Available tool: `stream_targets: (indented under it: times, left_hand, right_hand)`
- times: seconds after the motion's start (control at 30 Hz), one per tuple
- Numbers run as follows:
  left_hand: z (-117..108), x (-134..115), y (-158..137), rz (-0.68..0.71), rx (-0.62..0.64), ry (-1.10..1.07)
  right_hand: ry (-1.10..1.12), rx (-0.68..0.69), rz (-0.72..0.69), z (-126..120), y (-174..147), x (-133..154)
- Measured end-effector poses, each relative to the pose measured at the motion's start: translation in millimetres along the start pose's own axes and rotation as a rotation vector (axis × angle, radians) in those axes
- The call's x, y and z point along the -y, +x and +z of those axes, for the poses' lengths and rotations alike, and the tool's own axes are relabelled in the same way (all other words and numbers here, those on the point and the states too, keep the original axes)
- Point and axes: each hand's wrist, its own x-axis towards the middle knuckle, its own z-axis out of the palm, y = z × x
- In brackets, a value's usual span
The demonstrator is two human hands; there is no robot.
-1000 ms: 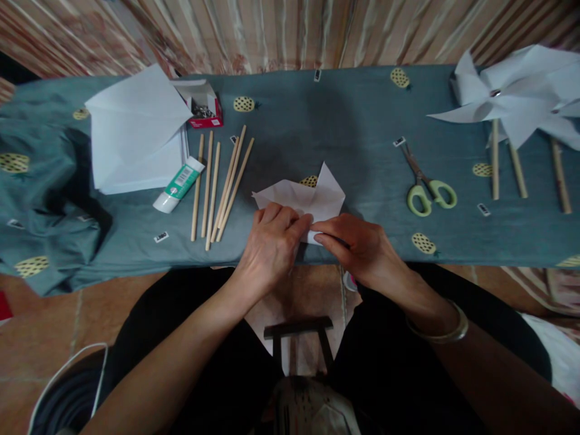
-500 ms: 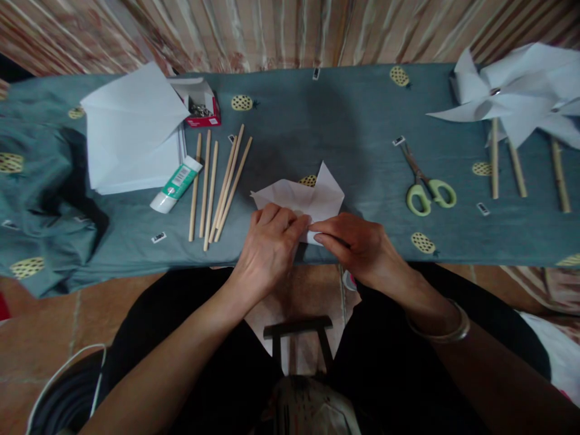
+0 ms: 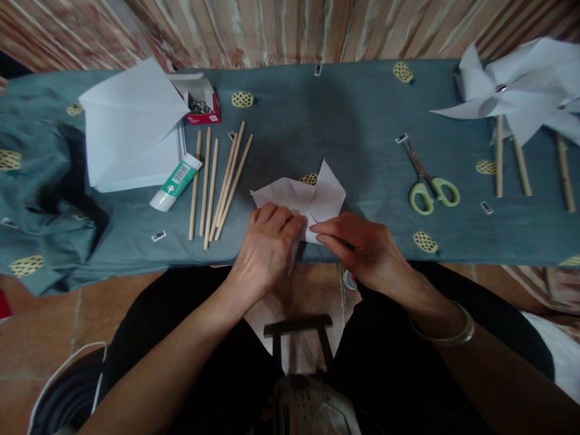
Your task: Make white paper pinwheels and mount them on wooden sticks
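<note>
A cut and folded sheet of white paper (image 3: 290, 192) lies near the table's front edge, with one pointed flap standing up at its right. My left hand (image 3: 270, 241) is closed on the paper's near left part, its fingers curled and pressing toward the middle. With thumb and forefinger together, my right hand (image 3: 356, 241) pinches at the paper's near right edge; whatever sits between those fingertips is too small to make out. Both hands are close together, and part of the paper is hidden under the left one.
Left of the hands lie several wooden sticks (image 3: 212, 187), a glue tube (image 3: 176, 182), a stack of white paper (image 3: 127, 133) and a red box (image 3: 202, 109) of small metal pieces. Green-handled scissors (image 3: 432, 187) and white paper pinwheels (image 3: 512, 84) on sticks lie to the right.
My left fingers have shifted slightly left, away from the right fingertips, and more of the paper between them shows. A paper edge now hangs below the left hand.
</note>
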Motion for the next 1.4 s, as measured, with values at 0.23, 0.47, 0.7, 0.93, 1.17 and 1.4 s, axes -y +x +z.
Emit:
stream_targets:
  times: [0.23, 0.47, 0.7, 0.93, 1.17, 1.4]
  left_hand:
    - [0.2, 0.2, 1.4, 0.015, 0.000, 0.006]
    - [3.1, 0.8, 2.2, 0.034, -0.030, 0.004]
    - [4.0, -0.5, 3.3, 0.020, -0.002, 0.023]
    - [0.8, -2.0, 9.2, 0.041, 0.056, 0.060]
    - [1.9, -3.3, 8.9, 0.041, 0.055, 0.077]
    - [3.3, -3.1, 8.4, 0.049, 0.045, 0.081]
  right_hand:
    - [0.012, 0.021, 0.023, 2.3, 1.1, -5.1]
    - [0.003, 0.020, 0.020, 2.3, 2.7, -5.0]
    - [0.006, 0.035, 0.028, 1.5, 3.7, -4.9]
    - [-0.011, 0.035, 0.011, 2.7, 2.7, -5.5]
    - [-0.110, 0.042, -0.059, 1.2, 0.4, -3.6]
    - [-0.194, 0.021, -0.105, 3.3, -1.8, -2.6]
